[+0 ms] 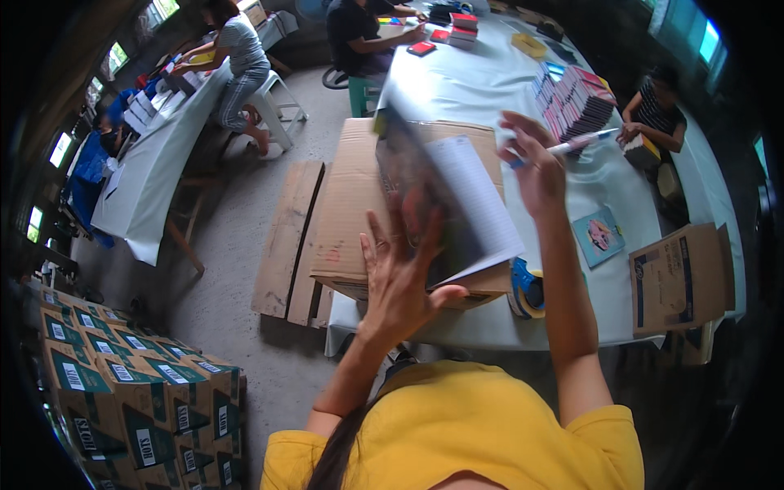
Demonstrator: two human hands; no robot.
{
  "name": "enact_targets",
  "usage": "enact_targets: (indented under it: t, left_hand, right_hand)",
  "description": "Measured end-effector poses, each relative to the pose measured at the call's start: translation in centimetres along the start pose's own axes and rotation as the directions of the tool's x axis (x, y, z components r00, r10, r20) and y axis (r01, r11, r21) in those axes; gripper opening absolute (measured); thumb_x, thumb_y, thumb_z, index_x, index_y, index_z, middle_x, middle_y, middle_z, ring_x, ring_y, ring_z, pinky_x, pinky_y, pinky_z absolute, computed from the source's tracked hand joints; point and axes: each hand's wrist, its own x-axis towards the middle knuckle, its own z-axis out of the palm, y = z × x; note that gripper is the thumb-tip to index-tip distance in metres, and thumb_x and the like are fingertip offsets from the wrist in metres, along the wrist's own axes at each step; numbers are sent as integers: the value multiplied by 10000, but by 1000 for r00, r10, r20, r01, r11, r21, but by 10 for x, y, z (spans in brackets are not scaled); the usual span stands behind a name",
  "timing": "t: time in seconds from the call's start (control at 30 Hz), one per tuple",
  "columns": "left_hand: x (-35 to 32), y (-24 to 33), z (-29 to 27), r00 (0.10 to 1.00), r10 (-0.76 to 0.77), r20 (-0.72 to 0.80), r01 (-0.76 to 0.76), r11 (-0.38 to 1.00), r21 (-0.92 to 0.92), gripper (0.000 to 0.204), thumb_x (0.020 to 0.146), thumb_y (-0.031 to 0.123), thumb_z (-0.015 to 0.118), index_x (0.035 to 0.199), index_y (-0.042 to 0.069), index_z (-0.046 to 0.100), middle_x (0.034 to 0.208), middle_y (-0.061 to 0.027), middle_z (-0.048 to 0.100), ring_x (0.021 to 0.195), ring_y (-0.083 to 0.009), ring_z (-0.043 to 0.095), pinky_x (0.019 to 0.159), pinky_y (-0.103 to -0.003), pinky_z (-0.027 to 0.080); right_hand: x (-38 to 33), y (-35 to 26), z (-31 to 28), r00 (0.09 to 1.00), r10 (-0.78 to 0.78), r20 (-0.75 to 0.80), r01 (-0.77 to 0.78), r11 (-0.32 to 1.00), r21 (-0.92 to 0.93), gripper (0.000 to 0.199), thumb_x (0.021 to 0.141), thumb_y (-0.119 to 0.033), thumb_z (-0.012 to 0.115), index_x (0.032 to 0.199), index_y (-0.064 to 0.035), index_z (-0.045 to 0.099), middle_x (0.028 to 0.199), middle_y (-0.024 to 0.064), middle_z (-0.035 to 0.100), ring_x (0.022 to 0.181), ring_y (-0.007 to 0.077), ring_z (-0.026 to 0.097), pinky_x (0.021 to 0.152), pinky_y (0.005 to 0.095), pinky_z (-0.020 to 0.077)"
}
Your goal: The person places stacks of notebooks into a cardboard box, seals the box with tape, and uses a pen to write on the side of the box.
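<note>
A notebook with ruled white pages lies on a closed cardboard box in front of me. Its dark, pictured cover is blurred and partly lifted over the left side. My left hand presses against that cover, fingers spread and thumb stretched toward the page's lower edge. Raised to the right of the notebook, my right hand grips a white pen that points right. A blue tape dispenser stands beside the box, below my right forearm.
On the white-covered table are a teal notebook, stacked notebooks and an open carton. A wooden bench stands left of the box. Stacked cartons fill the lower left. Several people work at the tables.
</note>
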Motion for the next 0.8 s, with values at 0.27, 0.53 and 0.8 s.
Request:
enact_targets:
  t: [0.27,0.53,0.8]
  left_hand:
    - [4,44,47,906,351,235,-332,936,-120,546,753,155,749,1280,197,610,1480,-158,383,1352,-543,246,1079,-670,226]
    - [19,118,96,968,241,-66,-250,928,-276,757,741,291,788,1424,260,461,1573,-229,100,1439,-467,82,1110,-615,161]
    - [24,99,96,782,116,-613,-119,992,37,701,885,372,641,1455,110,329,1525,-156,283,1418,-370,244,1131,-545,248]
  right_hand:
    - [-92,21,-150,808,503,306,-423,857,-293,433,941,-377,605,1144,4,573,901,36,639,623,77,568,551,204,452]
    - [-61,59,-301,920,349,-178,-363,931,-51,278,898,-98,621,1138,35,580,982,92,675,803,140,664,679,285,549]
    - [-100,93,-392,991,-27,-128,-107,399,-911,407,942,-126,456,1329,-5,491,1188,248,564,1089,407,511,957,452,401]
